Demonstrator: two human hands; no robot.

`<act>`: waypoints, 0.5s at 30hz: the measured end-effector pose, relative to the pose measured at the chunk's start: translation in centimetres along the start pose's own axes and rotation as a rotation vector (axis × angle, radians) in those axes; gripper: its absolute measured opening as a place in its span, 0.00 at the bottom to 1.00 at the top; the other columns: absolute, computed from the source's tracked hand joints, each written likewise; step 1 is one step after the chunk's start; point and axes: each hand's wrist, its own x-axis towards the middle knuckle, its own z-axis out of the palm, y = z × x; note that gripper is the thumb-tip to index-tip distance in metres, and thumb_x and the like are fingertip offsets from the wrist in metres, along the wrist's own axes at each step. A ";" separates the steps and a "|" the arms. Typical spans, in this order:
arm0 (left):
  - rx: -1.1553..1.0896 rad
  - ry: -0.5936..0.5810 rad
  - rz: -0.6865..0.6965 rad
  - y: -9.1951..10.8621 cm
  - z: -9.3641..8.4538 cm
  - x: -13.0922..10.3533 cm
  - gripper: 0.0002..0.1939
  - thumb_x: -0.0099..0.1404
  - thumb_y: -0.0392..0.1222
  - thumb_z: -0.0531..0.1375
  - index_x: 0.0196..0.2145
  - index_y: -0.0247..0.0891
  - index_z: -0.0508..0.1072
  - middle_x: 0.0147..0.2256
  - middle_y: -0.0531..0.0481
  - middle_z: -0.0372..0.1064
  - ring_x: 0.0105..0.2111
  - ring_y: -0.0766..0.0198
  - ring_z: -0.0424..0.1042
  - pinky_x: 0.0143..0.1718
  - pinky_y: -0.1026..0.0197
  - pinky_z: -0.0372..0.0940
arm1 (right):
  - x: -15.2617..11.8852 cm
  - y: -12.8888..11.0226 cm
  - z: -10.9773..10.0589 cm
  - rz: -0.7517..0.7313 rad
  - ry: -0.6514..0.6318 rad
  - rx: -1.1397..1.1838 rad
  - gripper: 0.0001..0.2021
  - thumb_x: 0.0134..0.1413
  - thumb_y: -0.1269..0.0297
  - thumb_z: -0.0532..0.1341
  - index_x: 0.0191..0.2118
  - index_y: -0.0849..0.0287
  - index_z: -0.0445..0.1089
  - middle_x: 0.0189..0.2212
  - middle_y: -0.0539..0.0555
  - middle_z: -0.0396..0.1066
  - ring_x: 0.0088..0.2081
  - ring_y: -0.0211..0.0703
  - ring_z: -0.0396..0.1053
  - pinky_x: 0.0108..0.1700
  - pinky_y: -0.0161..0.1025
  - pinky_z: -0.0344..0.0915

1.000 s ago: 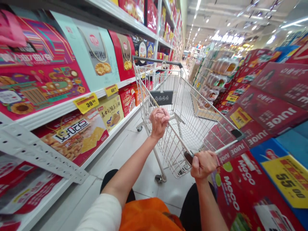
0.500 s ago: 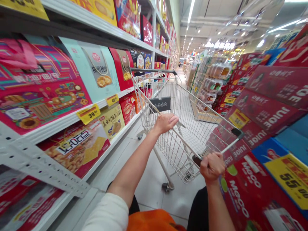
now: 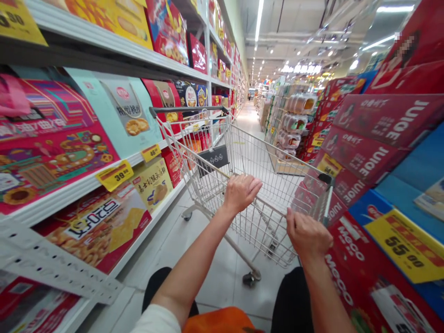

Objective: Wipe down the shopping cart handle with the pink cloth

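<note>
A wire shopping cart stands askew in front of me, its dark handle bar at the far left end beside the shelves. My left hand is closed over the top rim of the near side of the basket. At the near right corner, my right hand is closed round the rim, which its fingers mostly cover. A dark panel is fixed inside the handle end. No goods show in the wire basket.
Shelves with boxed biscuits and yellow price tags line the left. Stacked red cartons and a yellow price sign crowd the right, close to the cart. A tiled aisle runs ahead past a display of packaged goods.
The cart has swung round a little, its handle end moving left and its right corner shifting left. My left hand has dropped slightly with the rim. My right hand has turned on the corner.
</note>
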 end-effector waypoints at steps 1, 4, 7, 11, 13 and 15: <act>0.000 0.016 0.012 0.2 0.0 -0.3 0.23 0.75 0.57 0.47 0.35 0.39 0.72 0.30 0.49 0.69 0.34 0.60 0.68 0.39 0.57 0.60 | 0.0 -0.1 0.1 0.022 0.027 -0.031 0.19 0.62 0.65 0.60 0.20 0.55 0.59 0.15 0.47 0.61 0.23 0.37 0.56 0.31 0.39 0.49; -0.062 0.044 0.135 0.0 -0.1 -1.4 0.20 0.74 0.58 0.51 0.40 0.40 0.73 0.36 0.47 0.72 0.38 0.59 0.70 0.42 0.56 0.63 | -0.5 0.3 0.6 0.034 0.053 -0.026 0.19 0.62 0.63 0.61 0.20 0.56 0.60 0.14 0.47 0.61 0.23 0.37 0.55 0.30 0.39 0.47; -0.116 0.077 0.259 -2.3 -0.5 -2.2 0.17 0.72 0.57 0.55 0.45 0.42 0.72 0.43 0.45 0.73 0.44 0.58 0.70 0.47 0.54 0.66 | -1.0 1.5 0.9 0.016 0.040 0.049 0.19 0.63 0.61 0.60 0.20 0.56 0.60 0.15 0.47 0.61 0.23 0.37 0.55 0.30 0.39 0.47; -0.052 0.151 0.126 -8.4 -2.4 -2.2 0.15 0.73 0.54 0.55 0.45 0.43 0.73 0.45 0.45 0.73 0.48 0.56 0.70 0.51 0.51 0.65 | -1.4 3.0 1.5 0.004 0.044 0.086 0.21 0.64 0.61 0.59 0.19 0.56 0.59 0.15 0.47 0.60 0.23 0.37 0.53 0.31 0.40 0.46; 0.003 0.248 -0.001 -11.1 -3.5 -1.8 0.16 0.72 0.55 0.55 0.45 0.41 0.73 0.47 0.42 0.72 0.49 0.54 0.70 0.52 0.49 0.64 | -1.7 3.5 2.0 0.011 0.040 0.105 0.21 0.64 0.61 0.59 0.18 0.56 0.59 0.15 0.47 0.59 0.23 0.37 0.53 0.31 0.40 0.46; 0.058 0.320 -0.086 -12.0 -4.1 -1.3 0.17 0.72 0.55 0.55 0.43 0.40 0.74 0.47 0.41 0.71 0.48 0.53 0.69 0.52 0.49 0.64 | -1.9 3.8 2.5 0.023 0.026 0.130 0.21 0.64 0.62 0.58 0.19 0.56 0.59 0.15 0.47 0.60 0.23 0.36 0.53 0.31 0.39 0.46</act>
